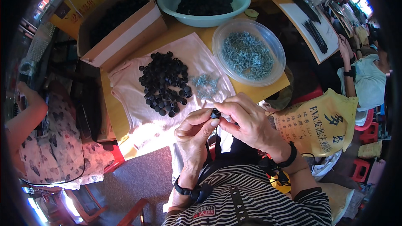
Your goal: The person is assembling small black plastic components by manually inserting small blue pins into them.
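Observation:
Between the fingertips of both hands is a small black cap (215, 113), held just above the table's near edge. My left hand (194, 132) pinches it from the left with thumb and forefinger. From the right, the thumb and fingers of my right hand (247, 121) close on its upper side; whether they also hold a smaller part is hidden. Beyond my hands, a heap of similar black caps (164, 81) lies on a pale pink cloth (134, 121). Beside the heap sits a little pile of thin blue-grey pieces (205, 84), too small to make out.
A clear round tub (217, 54) of the same blue-grey pieces stands right of the cloth. Behind are a pale green basin (167, 4) of black caps and a cardboard box (134, 29) of dark pieces. A yellow sack (326, 121) is at right. People sit on both sides.

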Tool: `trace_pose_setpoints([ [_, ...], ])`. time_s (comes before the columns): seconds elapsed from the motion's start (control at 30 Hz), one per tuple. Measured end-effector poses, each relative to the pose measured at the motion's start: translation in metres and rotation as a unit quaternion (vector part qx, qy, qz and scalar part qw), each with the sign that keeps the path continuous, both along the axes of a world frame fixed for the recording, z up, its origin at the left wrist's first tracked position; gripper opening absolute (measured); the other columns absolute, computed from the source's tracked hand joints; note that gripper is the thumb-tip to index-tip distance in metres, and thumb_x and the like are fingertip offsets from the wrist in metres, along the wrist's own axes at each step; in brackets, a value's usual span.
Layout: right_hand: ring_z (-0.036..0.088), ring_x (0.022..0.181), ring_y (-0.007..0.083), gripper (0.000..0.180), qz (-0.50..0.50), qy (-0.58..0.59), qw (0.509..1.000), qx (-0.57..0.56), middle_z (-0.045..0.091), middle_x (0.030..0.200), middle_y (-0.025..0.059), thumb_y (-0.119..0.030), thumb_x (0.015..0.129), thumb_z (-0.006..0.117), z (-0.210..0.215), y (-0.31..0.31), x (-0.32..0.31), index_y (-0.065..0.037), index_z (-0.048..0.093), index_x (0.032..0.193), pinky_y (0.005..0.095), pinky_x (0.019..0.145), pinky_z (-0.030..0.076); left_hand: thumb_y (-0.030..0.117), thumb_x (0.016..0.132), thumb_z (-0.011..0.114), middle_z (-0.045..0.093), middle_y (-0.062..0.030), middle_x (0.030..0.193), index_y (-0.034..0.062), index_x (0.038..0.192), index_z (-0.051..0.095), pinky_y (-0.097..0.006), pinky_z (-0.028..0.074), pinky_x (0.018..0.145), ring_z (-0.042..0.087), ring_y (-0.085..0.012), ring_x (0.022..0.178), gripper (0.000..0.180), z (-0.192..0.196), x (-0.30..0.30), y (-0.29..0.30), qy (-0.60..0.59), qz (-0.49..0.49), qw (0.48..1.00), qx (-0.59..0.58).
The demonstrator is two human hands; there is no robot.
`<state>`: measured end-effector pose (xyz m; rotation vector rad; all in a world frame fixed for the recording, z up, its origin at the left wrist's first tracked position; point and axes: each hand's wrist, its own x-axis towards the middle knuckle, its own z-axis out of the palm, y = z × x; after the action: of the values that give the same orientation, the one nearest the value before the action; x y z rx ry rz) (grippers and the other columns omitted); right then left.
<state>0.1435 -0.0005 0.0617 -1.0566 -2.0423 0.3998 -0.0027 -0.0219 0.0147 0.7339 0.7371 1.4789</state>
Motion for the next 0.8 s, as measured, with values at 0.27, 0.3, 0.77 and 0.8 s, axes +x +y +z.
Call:
trace_pose_setpoints([
  [0.27,0.058,0.075,0.0217,0.034,0.009,0.004,0.999,0.044,0.056,0.084,0.0080,0.001,0.068,0.074,-0.007,0.000,0.001,0.003,0.061,0.100,0.0314,0.063,0.049,-0.010,0.077,0.068,0.065,-0.0136,0.103,-0.0011,0.093,0.067,-0.029,0.049,0.086,0.062,-0.0166,0.092,0.019,-0.005,0.001,-0.001,-0.069,-0.017,0.997,-0.033],
  [0.3,0.058,0.074,0.0218,0.033,0.011,0.007,0.999,0.048,0.056,0.084,0.0080,0.001,0.069,0.074,-0.007,0.000,0.001,0.003,0.061,0.099,0.0313,0.063,0.049,-0.010,0.077,0.068,0.065,-0.0137,0.103,-0.0007,0.093,0.067,-0.029,0.049,0.087,0.062,-0.0166,0.092,0.018,-0.006,0.002,-0.002,-0.080,-0.020,0.996,-0.044],
  [0.77,0.059,0.070,0.0196,0.018,-0.001,-0.030,0.997,-0.073,0.057,0.079,0.0090,-0.011,0.081,0.068,0.007,0.077,0.013,-0.002,0.058,0.093,0.0310,0.061,0.048,0.000,0.084,0.066,0.064,-0.0106,0.107,-0.0001,0.108,0.063,-0.027,0.049,0.088,0.062,-0.0158,0.097,0.024,-0.011,-0.013,0.029,0.083,-0.015,0.996,-0.039],
  [0.8,0.059,0.068,0.0185,0.019,-0.029,-0.028,0.996,-0.085,0.057,0.079,0.0087,-0.014,0.083,0.067,0.012,0.095,0.018,-0.002,0.059,0.094,0.0311,0.060,0.048,0.002,0.084,0.067,0.064,-0.0100,0.107,0.0004,0.110,0.063,-0.027,0.049,0.087,0.062,-0.0159,0.096,0.026,-0.010,-0.020,0.033,0.184,-0.007,0.983,-0.016],
])
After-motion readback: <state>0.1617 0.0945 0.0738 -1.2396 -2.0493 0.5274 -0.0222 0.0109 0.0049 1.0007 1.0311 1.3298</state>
